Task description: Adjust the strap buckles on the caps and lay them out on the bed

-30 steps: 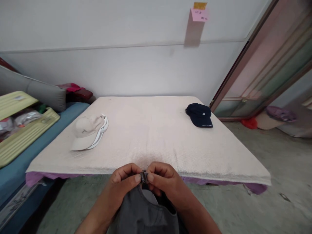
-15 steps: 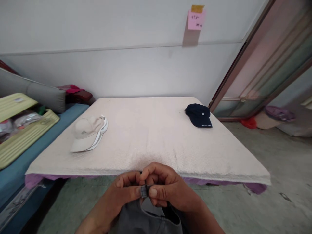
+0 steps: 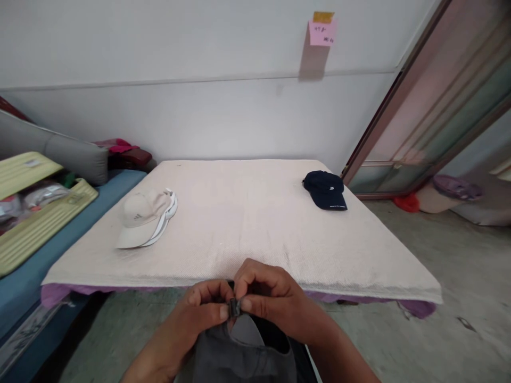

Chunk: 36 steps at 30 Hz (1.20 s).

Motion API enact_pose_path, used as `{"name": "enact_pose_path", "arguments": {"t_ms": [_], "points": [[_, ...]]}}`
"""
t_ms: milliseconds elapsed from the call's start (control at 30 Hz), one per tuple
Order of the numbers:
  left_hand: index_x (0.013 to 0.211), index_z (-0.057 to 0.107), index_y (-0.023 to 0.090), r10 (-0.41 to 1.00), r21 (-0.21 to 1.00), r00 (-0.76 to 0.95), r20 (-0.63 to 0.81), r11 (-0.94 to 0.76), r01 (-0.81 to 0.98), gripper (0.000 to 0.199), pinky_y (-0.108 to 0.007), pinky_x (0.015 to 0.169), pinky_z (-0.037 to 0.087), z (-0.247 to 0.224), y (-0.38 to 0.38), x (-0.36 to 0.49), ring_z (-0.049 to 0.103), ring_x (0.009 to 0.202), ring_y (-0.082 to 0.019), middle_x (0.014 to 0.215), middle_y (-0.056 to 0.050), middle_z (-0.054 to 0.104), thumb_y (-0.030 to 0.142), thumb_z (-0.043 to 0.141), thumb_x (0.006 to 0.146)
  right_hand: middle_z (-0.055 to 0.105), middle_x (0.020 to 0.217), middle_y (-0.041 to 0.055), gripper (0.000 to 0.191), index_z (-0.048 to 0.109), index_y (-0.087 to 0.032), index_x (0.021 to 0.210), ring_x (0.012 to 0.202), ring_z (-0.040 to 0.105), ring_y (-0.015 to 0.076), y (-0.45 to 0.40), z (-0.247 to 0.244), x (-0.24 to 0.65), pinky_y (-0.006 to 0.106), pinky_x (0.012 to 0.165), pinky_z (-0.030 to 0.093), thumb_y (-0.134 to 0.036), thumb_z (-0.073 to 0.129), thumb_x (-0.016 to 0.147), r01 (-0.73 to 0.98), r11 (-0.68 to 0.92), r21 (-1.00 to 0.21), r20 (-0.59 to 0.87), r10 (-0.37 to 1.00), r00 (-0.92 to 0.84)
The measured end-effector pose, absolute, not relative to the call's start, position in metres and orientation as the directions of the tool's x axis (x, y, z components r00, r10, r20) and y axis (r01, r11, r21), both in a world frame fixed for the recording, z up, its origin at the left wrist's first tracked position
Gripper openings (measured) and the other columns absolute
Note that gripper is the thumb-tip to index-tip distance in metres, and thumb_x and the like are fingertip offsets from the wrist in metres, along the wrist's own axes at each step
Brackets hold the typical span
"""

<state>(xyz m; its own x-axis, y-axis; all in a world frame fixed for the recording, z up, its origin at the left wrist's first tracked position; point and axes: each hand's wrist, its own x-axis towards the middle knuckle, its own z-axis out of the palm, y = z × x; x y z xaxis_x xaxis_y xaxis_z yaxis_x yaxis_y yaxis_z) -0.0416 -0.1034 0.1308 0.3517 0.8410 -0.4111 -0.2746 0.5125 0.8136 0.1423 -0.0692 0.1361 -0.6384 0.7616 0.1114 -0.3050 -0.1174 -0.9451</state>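
Note:
A dark grey cap hangs in front of the table's near edge, its back opening facing up toward me. My left hand pinches the cap's back strap by its buckle, thumb and forefinger closed. From the other side, my right hand grips the strap close to the same buckle, fingertips nearly touching those of the left. The exact fit of strap and buckle is partly hidden by the fingers. On the table, stacked light caps lie at left and a navy cap at right.
A pale cloth covers the table, with purple fabric showing below its edge. At left stands a blue surface with a grey cushion and a yellow container. A pink note is taped to the wall.
My right hand has risen slightly and its fingers have shifted at the buckle. The strap has turned, showing more of the dark buckle. The caps on the table stay put.

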Motion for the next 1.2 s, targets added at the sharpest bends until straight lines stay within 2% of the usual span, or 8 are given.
{"name": "enact_pose_path", "arguments": {"t_ms": [167, 300, 433, 567, 900, 1200], "points": [[0.07, 0.065, 0.014, 0.824, 0.756, 0.383, -0.417, 0.549, -0.357, 0.016, -0.019, 0.053, 0.037, 0.13, -0.104, -0.038, 0.051, 0.053, -0.009, 0.059, -0.001, 0.06, 0.024, 0.076, 0.064, 0.06, 0.082, 0.0034, 0.012, 0.059, -0.018, 0.082, 0.075, 0.057, 0.0139, -0.069, 0.144, 0.137, 0.029, 0.07, 0.047, -0.026, 0.067, 0.079, -0.553, -0.203, -0.808, 0.183, 0.806, -0.563], [0.073, 0.066, 0.014, 0.845, 0.764, 0.375, -0.381, 0.516, -0.388, 0.014, -0.018, 0.052, 0.034, 0.133, -0.105, -0.041, 0.05, 0.055, -0.008, 0.06, 0.0, 0.06, 0.023, 0.075, 0.068, 0.062, 0.076, 0.0028, 0.01, 0.06, -0.017, 0.083, 0.074, 0.06, 0.0149, -0.07, 0.151, 0.137, 0.031, 0.071, 0.047, -0.025, 0.066, 0.081, -0.571, -0.217, -0.792, 0.204, 0.787, -0.583], [0.072, 0.064, 0.015, 0.864, 0.81, 0.334, -0.376, 0.482, -0.334, 0.016, -0.018, 0.052, 0.034, 0.136, -0.107, -0.042, 0.051, 0.055, -0.009, 0.061, 0.0, 0.062, 0.026, 0.074, 0.07, 0.06, 0.07, 0.0011, 0.01, 0.064, -0.015, 0.08, 0.064, 0.057, 0.0108, -0.074, 0.15, 0.139, 0.024, 0.061, 0.045, -0.024, 0.068, 0.079, -0.5, -0.209, -0.84, 0.13, 0.818, -0.56], [0.066, 0.06, 0.015, 0.889, 0.859, 0.281, -0.362, 0.436, -0.269, 0.024, -0.018, 0.048, 0.032, 0.139, -0.109, -0.037, 0.047, 0.05, -0.007, 0.058, 0.001, 0.058, 0.032, 0.077, 0.066, 0.055, 0.066, -0.0009, 0.014, 0.064, -0.014, 0.079, 0.057, 0.048, 0.0075, -0.077, 0.149, 0.141, 0.019, 0.052, 0.037, -0.027, 0.069, 0.078, -0.388, -0.212, -0.897, 0.032, 0.844, -0.535], [0.068, 0.059, 0.016, 0.901, 0.889, 0.227, -0.369, 0.413, -0.197, 0.026, -0.018, 0.047, 0.03, 0.136, -0.11, -0.033, 0.042, 0.049, -0.007, 0.056, 0.003, 0.053, 0.033, 0.078, 0.064, 0.05, 0.065, -0.0033, 0.007, 0.057, -0.017, 0.078, 0.058, 0.04, 0.0076, -0.082, 0.149, 0.144, 0.019, 0.05, 0.031, -0.019, 0.064, 0.077, -0.122, -0.114, -0.986, -0.041, 0.873, -0.486], [0.067, 0.062, 0.015, 0.915, 0.93, 0.201, -0.349, 0.365, -0.046, 0.024, -0.018, 0.05, 0.033, 0.137, -0.109, -0.032, 0.043, 0.053, -0.008, 0.059, 0.002, 0.055, 0.034, 0.076, 0.067, 0.052, 0.064, -0.0048, 0.012, 0.056, -0.019, 0.073, 0.059, 0.046, 0.0079, -0.09, 0.159, 0.143, 0.02, 0.052, 0.033, -0.007, 0.055, 0.076, 0.223, 0.111, -0.968, 0.006, 0.906, -0.423]]}}
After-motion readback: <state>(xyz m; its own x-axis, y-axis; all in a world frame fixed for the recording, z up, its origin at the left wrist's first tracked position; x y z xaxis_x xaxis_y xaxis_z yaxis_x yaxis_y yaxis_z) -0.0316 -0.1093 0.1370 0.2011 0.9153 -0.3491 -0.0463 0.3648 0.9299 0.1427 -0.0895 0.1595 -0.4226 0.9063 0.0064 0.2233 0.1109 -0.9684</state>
